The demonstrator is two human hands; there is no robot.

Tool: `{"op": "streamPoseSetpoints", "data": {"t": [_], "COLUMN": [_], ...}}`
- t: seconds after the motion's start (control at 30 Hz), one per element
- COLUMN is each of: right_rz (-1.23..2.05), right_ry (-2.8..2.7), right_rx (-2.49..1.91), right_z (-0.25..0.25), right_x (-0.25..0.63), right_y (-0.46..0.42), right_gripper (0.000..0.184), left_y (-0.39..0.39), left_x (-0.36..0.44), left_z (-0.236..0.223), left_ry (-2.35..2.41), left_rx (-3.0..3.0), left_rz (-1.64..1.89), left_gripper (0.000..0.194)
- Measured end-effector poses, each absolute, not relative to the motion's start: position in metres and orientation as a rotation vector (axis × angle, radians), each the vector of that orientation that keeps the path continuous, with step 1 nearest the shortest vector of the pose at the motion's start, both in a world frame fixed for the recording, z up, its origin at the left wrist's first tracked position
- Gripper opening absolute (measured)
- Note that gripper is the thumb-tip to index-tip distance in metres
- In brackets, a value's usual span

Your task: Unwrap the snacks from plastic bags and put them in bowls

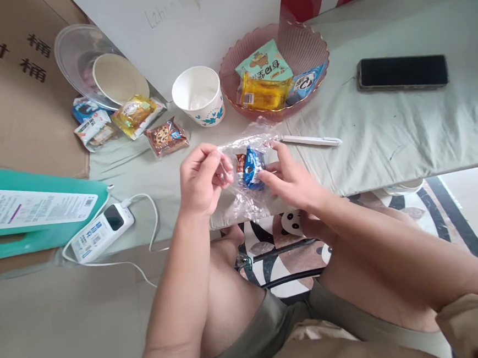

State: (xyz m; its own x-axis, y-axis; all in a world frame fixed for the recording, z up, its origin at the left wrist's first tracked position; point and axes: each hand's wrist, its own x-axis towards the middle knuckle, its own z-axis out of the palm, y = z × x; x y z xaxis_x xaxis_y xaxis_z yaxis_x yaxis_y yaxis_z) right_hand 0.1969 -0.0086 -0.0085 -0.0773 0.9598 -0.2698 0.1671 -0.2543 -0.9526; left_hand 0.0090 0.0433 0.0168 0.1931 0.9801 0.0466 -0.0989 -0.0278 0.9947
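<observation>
A clear plastic bag [251,203] lies at the front edge of the cloth-covered surface. Inside or on it are a blue snack packet [253,168] and a smaller brown packet [240,163]. My left hand [203,177] is closed, pinching the bag's left edge between thumb and fingers. On the other side, my right hand [289,178] has its fingers apart, with fingertips touching the blue packet and the bag's right side. Whether the packets lie fully within the plastic I cannot tell.
Behind my hands stand a paper cup [198,96] and a pink bowl [233,99] of snack packets. Further left are a wrapped cookie [167,137] and several packets beside a clear lid. A white pen [312,140], a phone [402,73] and a power strip [102,232] lie around.
</observation>
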Motion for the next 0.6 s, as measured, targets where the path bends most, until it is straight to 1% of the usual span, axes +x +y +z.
{"op": "streamPoseSetpoints", "data": {"t": [0.07, 0.13, 0.2, 0.27, 0.33, 0.43, 0.5, 0.6], "right_rz": [1.701, 1.902, 2.004, 2.086, 2.176, 2.247, 2.215, 2.115], "right_ry": [-0.987, -0.701, -0.498, -0.408, -0.367, -0.318, -0.323, -0.331], "right_rx": [-1.284, -1.09, -0.962, -0.869, -0.796, -0.759, -0.819, -0.925], "right_z": [-0.006, -0.005, -0.006, -0.008, -0.009, -0.009, -0.008, -0.006], "right_x": [0.19, 0.183, 0.176, 0.172, 0.171, 0.17, 0.168, 0.166], "right_y": [-0.009, -0.009, -0.008, -0.007, -0.006, -0.006, -0.008, -0.01], "right_gripper": [0.082, 0.08, 0.07, 0.056, 0.049, 0.05, 0.047, 0.05], "left_y": [0.042, 0.038, 0.034, 0.032, 0.033, 0.039, 0.044, 0.051], "left_x": [0.009, 0.008, 0.006, 0.006, 0.008, 0.013, 0.013, 0.001], "left_z": [0.029, 0.038, 0.044, 0.047, 0.047, 0.045, 0.042, 0.033], "left_ry": [0.843, 0.731, 0.683, 0.688, 0.684, 0.654, 0.673, 0.647], "left_rx": [1.195, 1.189, 1.201, 1.167, 1.054, 0.876, 0.814, 0.756], "left_rz": [1.153, 1.154, 1.154, 1.216, 1.33, 1.445, 1.481, 1.628], "left_gripper": [0.042, 0.044, 0.046, 0.048, 0.051, 0.053, 0.051, 0.04]}}
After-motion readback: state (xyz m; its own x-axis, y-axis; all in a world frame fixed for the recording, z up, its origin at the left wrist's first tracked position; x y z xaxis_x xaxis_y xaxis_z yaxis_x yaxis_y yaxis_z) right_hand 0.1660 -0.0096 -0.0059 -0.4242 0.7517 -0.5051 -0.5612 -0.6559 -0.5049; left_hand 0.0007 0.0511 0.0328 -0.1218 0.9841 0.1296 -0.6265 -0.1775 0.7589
